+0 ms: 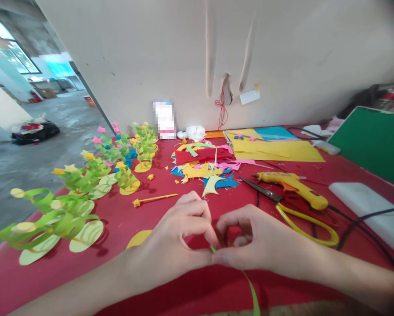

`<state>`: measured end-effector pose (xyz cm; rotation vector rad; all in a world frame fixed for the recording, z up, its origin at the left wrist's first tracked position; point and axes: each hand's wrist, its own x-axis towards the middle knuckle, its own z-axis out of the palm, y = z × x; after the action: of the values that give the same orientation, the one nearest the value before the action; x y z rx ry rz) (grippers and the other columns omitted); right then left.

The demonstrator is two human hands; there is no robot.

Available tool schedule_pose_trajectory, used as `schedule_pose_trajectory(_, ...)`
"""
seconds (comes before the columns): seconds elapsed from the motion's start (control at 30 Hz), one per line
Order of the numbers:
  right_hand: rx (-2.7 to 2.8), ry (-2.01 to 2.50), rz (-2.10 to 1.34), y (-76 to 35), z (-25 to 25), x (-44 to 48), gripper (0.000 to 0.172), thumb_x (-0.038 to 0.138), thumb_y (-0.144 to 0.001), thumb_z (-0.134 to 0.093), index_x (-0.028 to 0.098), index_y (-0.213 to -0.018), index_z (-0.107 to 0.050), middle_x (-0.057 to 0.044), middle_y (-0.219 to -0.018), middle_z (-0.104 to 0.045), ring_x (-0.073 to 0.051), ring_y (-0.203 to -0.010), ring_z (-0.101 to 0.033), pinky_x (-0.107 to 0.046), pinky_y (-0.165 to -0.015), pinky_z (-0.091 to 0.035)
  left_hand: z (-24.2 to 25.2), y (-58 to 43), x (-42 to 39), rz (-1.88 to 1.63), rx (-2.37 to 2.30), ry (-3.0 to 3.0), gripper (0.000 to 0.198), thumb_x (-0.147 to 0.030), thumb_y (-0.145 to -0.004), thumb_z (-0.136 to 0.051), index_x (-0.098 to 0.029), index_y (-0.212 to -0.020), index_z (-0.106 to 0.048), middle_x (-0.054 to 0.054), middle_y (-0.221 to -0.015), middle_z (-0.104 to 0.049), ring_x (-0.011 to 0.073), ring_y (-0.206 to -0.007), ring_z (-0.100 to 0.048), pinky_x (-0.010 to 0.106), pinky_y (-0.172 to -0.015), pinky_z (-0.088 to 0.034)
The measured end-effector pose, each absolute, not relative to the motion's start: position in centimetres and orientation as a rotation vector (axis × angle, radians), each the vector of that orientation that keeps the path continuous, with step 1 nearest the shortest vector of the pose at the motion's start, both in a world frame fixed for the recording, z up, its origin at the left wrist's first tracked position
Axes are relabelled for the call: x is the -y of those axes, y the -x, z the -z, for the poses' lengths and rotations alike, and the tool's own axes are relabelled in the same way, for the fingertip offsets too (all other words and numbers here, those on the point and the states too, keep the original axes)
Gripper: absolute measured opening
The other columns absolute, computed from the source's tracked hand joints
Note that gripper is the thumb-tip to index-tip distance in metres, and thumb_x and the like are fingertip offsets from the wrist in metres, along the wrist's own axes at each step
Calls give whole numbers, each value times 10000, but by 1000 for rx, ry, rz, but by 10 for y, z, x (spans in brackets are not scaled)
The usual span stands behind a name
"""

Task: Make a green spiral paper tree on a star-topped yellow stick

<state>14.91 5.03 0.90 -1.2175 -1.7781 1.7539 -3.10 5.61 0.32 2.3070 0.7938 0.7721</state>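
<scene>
Centrally, the left hand (177, 239) and right hand (259, 243) meet, fingers pinching a green paper strip (252, 292). Scissors (295, 210) lie near on the red worktop (150, 215).

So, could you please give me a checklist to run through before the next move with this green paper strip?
1. Grip: the green paper strip is pinched between the fingertips of the left hand and the right hand: ok.
2. Strip's loose end whole and untangled: cannot tell, it runs off the bottom edge.
3. The scissors lie on the table beside the right hand, not touching it: ok.
4. The glue gun rests beyond the scissors, apart from both hands: ok.
5. Glue gun hot or cold: cannot tell.
6. The green paper plants stand apart from the left arm: ok.
</scene>
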Motion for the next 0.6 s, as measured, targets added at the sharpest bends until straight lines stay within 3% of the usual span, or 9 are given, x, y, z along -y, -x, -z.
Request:
schedule_pose_trajectory(0.17, 1822, 1140, -1843, -152, -9, -48, 178, 287, -653, -670, 144, -640, -566, 60, -581, -469, -44, -525, -347, -160, -459, -269, -12, 34, -55, -480, -603, -2320, 93, -74, -719, -647, -160, -735, -677, -15, -683, -448, 120, -738, -450, 224, -668, -386)
schedule_pose_trajectory(0.43, 1787, 1184, -1707, -144, -9, -46, 170, 294, -673, -643, 143, -674, -565, 49, -616, -506, -49, -525, -363, -153, -474, -314, -2, 31, -53, -801, -772, -2261, 177, -175, -743, -651, -149, -572, -617, -17, -615, -459, 121, -669, -425, 243, -626, -371)
schedule_pose_trajectory(0.6, 1850, 1204, -1701, -148, -9, -49, 176, 304, -663, -649, 149, -642, -568, 38, -600, -522, -78, -565, -434, -179, -524, -350, -9, 33, -55, -590, -670, -2273, 46, -198, -736, -665, -161, -708, -667, -15, -674, -466, 122, -704, -440, 230, -630, -379)
